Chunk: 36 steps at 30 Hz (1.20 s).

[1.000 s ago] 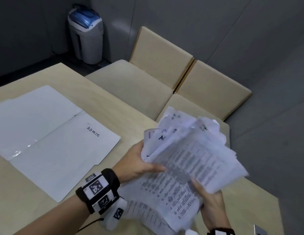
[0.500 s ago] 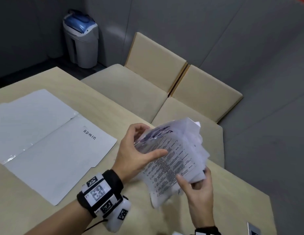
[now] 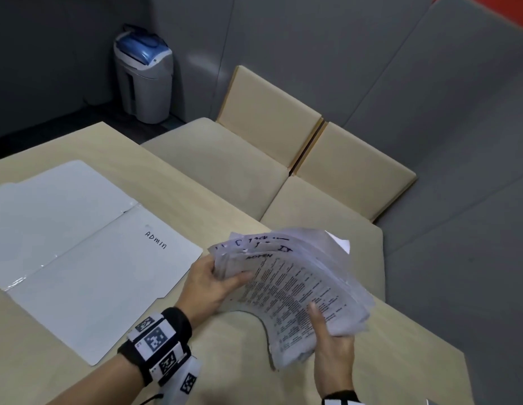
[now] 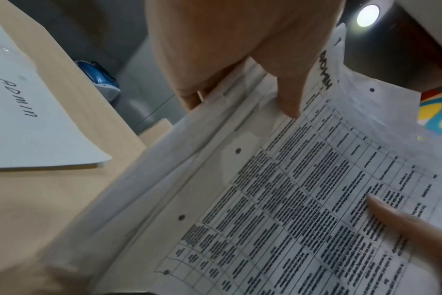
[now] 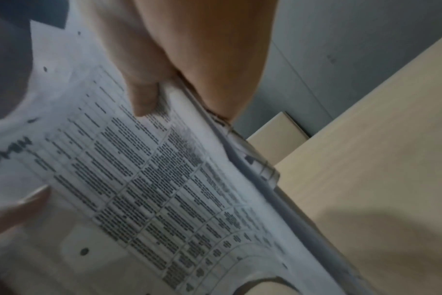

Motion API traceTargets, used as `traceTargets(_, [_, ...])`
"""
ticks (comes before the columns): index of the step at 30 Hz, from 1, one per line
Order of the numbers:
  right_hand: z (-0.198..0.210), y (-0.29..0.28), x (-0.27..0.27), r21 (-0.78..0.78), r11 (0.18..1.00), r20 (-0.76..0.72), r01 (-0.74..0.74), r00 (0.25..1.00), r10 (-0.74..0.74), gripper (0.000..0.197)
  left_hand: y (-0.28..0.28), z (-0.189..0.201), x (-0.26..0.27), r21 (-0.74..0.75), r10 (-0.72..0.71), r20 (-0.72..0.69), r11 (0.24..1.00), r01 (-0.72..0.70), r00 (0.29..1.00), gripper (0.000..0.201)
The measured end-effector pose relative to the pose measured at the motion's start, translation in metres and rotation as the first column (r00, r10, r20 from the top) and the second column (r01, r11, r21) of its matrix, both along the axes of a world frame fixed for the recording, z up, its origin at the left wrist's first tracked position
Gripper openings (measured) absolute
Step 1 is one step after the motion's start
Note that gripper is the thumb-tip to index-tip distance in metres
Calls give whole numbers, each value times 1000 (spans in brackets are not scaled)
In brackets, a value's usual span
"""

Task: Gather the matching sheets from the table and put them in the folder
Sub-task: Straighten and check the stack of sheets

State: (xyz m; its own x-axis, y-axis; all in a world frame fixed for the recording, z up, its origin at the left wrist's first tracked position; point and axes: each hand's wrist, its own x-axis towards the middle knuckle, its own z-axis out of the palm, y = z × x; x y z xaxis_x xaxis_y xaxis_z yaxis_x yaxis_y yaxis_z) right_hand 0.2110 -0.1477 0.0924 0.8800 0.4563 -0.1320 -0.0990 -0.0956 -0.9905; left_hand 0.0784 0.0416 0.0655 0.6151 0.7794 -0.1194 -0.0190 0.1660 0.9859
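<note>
A: Where are the sheets?

B: Both hands hold them above the near right part of the wooden table (image 3: 114, 153). It is a loose stack of printed sheets (image 3: 295, 287), fanned at the far end so several handwritten headings show. The top sheet carries a printed table and the heading "ADMIN".

A: How does the left hand grip?

B: The left hand (image 3: 209, 285) clasps the stack's left edge, thumb (image 4: 288, 93) pressed across the top sheet, fingers curled underneath. In the left wrist view punch holes run along that edge.

A: And the right hand?

B: The right hand (image 3: 332, 343) pinches the near right corner, thumb on top and fingers below; the near edge of the stack bows downward between the two hands.

A: The folder?

B: The white folder (image 3: 79, 258) lies open flat on the table to the left, apart from the sheets, with "ADMIN" written on its right leaf.

A: Anything else around?

B: Two beige chairs (image 3: 254, 159) stand side by side beyond the table, and a grey bin with a blue lid (image 3: 145, 74) stands in the far corner.
</note>
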Motion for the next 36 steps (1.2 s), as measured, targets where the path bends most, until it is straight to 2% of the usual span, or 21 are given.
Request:
traceTargets(3, [8, -3, -4, -28, 997, 47, -74, 996, 75, 29, 1, 12, 1, 19, -23, 70, 1000, 21, 997, 43])
traceTargets(6, [21, -5, -5, -48, 995, 118, -88, 989, 93, 26, 0, 22, 6, 24, -6, 132, 1000, 2, 991, 42])
traceTargets(10, [50, -1, 4, -24, 998, 259, -53, 964, 57, 37, -1, 14, 13, 2, -34, 121, 999, 34, 992, 42])
traceTargets(13, [63, 10, 17, 8, 999, 330, -46, 943, 40, 32, -1, 8, 13, 30, -48, 77, 998, 46, 996, 41])
traceTargets(15, [64, 16, 21, 38, 999, 348, -21, 937, 6, 22, -1, 5, 11, 44, -57, 48, 998, 55, 997, 42])
traceTargets(18, [61, 19, 19, 160, 985, 305, 66, 946, -113, 10, 0, 5, 10, 8, -63, 64, 998, 63, 996, 46])
traceTargets(20, [56, 15, 19, 237, 964, 211, 118, 963, -169, 17, 2, 7, 10, -5, -61, 71, 998, 62, 996, 46])
traceTargets(22, [50, 11, 18, 203, 971, 152, 126, 976, -158, 25, 6, 6, 10, -7, -67, 65, 998, 67, 996, 39])
traceTargets(26, [44, 7, 20, 185, 973, 217, 140, 960, -179, 25, 7, 7, 13, -43, -79, 57, 996, 81, 995, 33])
traceTargets(28, [48, 8, 20, 185, 977, 250, 105, 956, -151, 27, 6, 7, 14, -60, -69, 72, 996, 74, 995, 38])
traceTargets(31, [50, 10, 22, 151, 981, 205, 124, 967, -153, 27, 6, 3, 16, -42, -76, 84, 996, 80, 994, 48])
traceTargets(35, [38, 6, 26, 182, 977, 29, 113, 992, -120, 20, 5, -3, 18, -19, -38, 27, 999, 38, 999, 68])
traceTargets(36, [32, 3, 26, 223, 971, -11, 92, 996, -92, 32, 5, -4, 18, -22, -28, 14, 999, 28, 1000, 68])
